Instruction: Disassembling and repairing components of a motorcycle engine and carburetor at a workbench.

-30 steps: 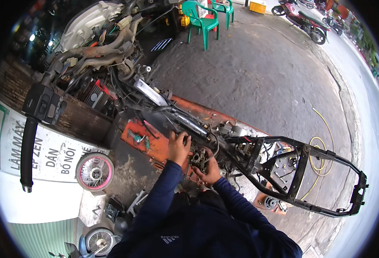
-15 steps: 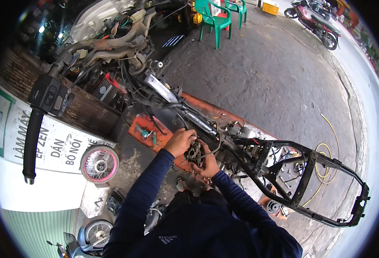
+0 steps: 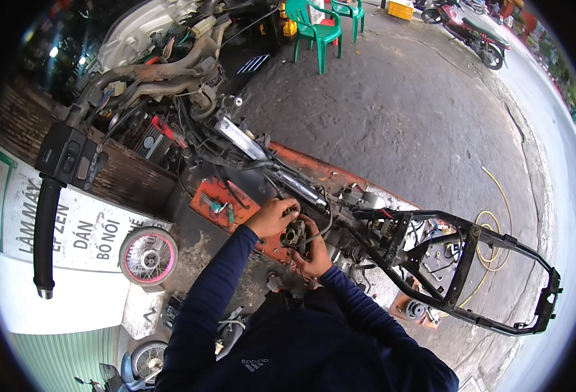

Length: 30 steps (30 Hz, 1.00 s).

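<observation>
A dark, dull metal carburetor (image 3: 294, 233) with a round opening is held beside the engine area of a stripped motorcycle frame (image 3: 463, 264). Around its right side and underside wrap the fingers and thumb of my right hand (image 3: 315, 256). My left hand (image 3: 275, 217) is at the carburetor's upper left, fingers bent and pinched together; whatever lies between the fingertips is too small to make out. A black hose (image 3: 330, 219) curves down past my right fingers near the carburetor.
Handlebars with a black grip (image 3: 44, 228) reach in at the left. Under the frame is an orange lift platform (image 3: 219, 202) with small tools. A pink-rimmed wheel (image 3: 149, 257) leans on a sign at left. Green chairs (image 3: 317, 32) and a coiled yellow hose (image 3: 491, 242) lie beyond.
The view has shifted slightly, so the surroundings sit a little further left. My left fingers have moved a little over the carburetor's top; my right hand keeps its grip.
</observation>
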### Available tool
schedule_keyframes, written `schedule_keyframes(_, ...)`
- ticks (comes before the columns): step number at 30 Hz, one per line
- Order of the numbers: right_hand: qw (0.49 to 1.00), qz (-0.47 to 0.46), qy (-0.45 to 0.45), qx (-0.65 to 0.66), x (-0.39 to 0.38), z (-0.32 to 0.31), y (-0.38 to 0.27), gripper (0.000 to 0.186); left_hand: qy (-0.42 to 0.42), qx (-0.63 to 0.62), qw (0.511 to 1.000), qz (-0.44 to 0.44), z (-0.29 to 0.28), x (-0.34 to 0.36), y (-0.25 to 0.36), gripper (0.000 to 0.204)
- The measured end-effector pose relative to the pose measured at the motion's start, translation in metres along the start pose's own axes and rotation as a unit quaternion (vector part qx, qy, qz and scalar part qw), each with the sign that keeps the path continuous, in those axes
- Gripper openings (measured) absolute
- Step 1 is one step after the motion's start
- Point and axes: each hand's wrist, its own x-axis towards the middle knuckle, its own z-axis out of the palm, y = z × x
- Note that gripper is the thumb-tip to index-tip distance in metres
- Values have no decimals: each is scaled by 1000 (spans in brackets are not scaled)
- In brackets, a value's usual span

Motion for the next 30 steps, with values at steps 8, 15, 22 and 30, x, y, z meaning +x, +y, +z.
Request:
schedule_keyframes(8,999,21,32,14,-3,4,2,80,-19,86,995,-45,1,7,10,25)
schedule_keyframes(15,997,52,27,40,-2,1,-4,80,15,42,999,17,2,5,2,26)
schedule_keyframes(22,999,41,23,26,3,2,-20,77,91,17,996,-1,16,0,-4,22)
schedule_keyframes(30,993,71,45,81,6,0,-11,76,167,-561,810,-40,11,-26,-22,15)
